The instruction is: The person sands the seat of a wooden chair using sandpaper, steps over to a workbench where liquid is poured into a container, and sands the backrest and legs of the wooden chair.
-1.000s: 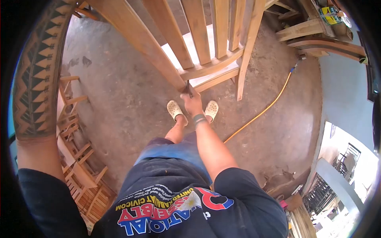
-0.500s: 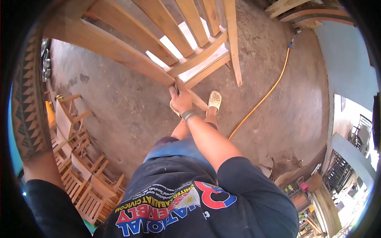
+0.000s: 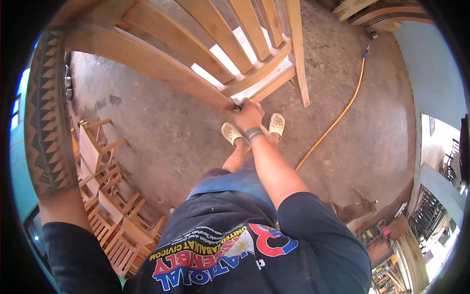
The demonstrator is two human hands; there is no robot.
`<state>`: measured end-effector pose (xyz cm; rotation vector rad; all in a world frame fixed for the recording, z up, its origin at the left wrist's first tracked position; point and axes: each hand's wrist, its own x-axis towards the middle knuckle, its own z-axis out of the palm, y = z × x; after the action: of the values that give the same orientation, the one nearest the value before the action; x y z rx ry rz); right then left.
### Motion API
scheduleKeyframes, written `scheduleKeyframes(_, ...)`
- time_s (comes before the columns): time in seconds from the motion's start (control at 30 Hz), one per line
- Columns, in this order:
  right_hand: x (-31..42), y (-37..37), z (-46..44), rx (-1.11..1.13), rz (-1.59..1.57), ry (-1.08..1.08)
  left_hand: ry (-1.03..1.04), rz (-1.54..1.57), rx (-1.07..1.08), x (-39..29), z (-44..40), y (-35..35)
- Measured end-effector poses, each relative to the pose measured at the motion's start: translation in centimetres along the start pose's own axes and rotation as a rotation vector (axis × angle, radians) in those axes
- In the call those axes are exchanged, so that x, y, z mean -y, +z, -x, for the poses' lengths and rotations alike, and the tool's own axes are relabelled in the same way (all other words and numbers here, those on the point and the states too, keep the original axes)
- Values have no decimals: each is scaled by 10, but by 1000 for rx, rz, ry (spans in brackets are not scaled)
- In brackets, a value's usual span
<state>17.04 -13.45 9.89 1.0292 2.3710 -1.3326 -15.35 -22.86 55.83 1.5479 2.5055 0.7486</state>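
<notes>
A wooden slatted chair [image 3: 223,60] fills the top of the view, tilted, its back toward me. My right hand [image 3: 248,116] is closed at the low end of the chair's near side post, where the back meets the seat and leg. A small dark sliver shows by the fingertips; what it is I cannot make out. My left arm reaches up along the left edge to the top of the chair's back. There my left hand [image 3: 66,17] lies in dark shadow at the frame's rim, with its fingers not discernible.
Several wooden chairs [image 3: 115,228] stand stacked at the left. A yellow hose [image 3: 338,119] runs across the concrete floor [image 3: 166,142] on the right. Beneath the chair are my feet in cream clogs [image 3: 277,123]. Wood pieces and clutter [image 3: 391,245] lie at the lower right.
The whole view has shifted, so the chair and floor appear further right. My right hand has moved slightly up against the post's low end, and both clogs now show more fully.
</notes>
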Motion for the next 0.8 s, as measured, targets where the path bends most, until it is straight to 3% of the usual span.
scheduleKeyframes(0.07, -10, 0, -11, 15, -65, 15, -28, 71, -50, 1, 4, 3)
scheduleKeyframes(0.1, -9, -4, -4, -109, -135, 38, -23, 78, -31, 0, 2, 1)
scheduleKeyframes(0.2, -14, -12, 22, -289, -373, -162, 83, -1, 114, -4, -10, -11)
scheduleKeyframes(0.3, 9, 1, 21, -339, -294, -550, -106, -259, 4, -27, -1, -1)
scheduleKeyframes(0.33, 23, 2, 21, -373, -221, -677, -54, -211, 3, -23, 1, 2)
scheduleKeyframes(0.43, 67, 23, 22, -441, -327, -615, 57, -74, 14, -3, -2, -1)
scheduleKeyframes(0.53, 60, 27, 28, -450, -440, -618, 12, -30, 2, 6, -6, -5)
scheduleKeyframes(0.63, 39, 32, 24, -291, -559, -460, -97, -55, -74, -37, 8, 11)
scheduleKeyframes(0.73, 72, 11, 29, -328, -533, -592, -167, 11, -12, -61, 11, 8)
scheduleKeyframes(0.8, 62, 17, 33, -304, -547, -545, -100, -34, -17, -31, 9, 9)
